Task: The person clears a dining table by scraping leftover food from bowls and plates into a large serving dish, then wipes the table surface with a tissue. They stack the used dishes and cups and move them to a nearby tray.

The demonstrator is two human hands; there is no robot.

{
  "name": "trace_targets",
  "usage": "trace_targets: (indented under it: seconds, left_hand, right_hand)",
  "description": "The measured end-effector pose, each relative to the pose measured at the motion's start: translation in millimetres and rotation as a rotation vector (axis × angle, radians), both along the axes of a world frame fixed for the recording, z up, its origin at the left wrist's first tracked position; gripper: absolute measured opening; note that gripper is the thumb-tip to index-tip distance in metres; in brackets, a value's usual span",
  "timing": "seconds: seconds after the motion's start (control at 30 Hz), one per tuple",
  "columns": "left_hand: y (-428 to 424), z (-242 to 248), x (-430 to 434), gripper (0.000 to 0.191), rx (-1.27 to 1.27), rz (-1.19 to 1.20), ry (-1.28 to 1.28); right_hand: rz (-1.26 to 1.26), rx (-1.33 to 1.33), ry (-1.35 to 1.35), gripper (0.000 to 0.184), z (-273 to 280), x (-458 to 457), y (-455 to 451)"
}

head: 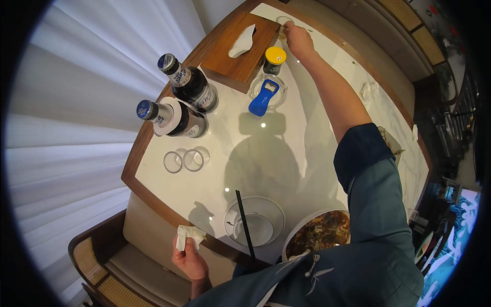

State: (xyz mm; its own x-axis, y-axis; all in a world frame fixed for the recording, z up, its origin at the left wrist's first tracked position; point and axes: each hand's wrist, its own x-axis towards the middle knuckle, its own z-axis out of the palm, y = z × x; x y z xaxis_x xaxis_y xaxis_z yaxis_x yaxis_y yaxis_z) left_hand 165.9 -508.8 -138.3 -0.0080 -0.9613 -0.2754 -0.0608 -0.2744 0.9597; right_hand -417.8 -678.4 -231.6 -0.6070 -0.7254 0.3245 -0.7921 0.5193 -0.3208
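My left hand (190, 259) holds a crumpled paper tissue (190, 236) just off the table's near edge. My right hand (300, 41) reaches to the far side of the table, with its fingers on a small clear glass (284, 19); the hand covers part of it. Beside that hand stands a wooden tissue box (230, 63) with a tissue sticking out. A yellow-lidded small jar (275, 60) is close to the box. In front of it, a blue bottle opener (263, 99) rests across a clear glass ashtray (283, 100).
Two capped beer bottles (195, 92) (188, 122) and two clear glasses (173, 162) (193, 160) stand at the left. Nearer me are black chopsticks (244, 218) across stacked dishes (254, 230) and a bowl of leftover food (322, 232). Used tissues (369, 91) and scraps lie at the right.
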Motion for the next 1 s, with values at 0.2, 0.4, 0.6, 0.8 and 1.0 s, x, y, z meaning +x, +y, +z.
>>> trace_targets:
  seconds: [0.2,0.4,0.6,0.8,1.0]
  left_hand:
    - [1.5,5.2,-2.8,0.026,-0.002,-0.010,0.043]
    - [8.2,27.9,-11.0,0.027,0.001,-0.080,0.113]
    - [23.3,55.4,-25.4,0.029,-0.044,-0.183,0.112]
    - [57.0,80.4,-55.1,0.027,-0.055,-0.337,0.146]
    - [105.4,102.0,-91.7,0.022,-0.026,-0.548,0.203]
  right_hand:
    - [0.045,-0.014,0.020,0.013,13.8,11.1,62.9]
    - [0.158,-0.160,-0.027,0.013,61.1,65.3,176.0]
    - [0.067,-0.065,-0.046,0.014,120.0,157.4,349.4]
    - [-0.198,-0.075,-0.095,0.016,150.2,239.7,514.3]
    - [-0.616,-0.198,-0.250,0.012,149.9,303.1,639.9]
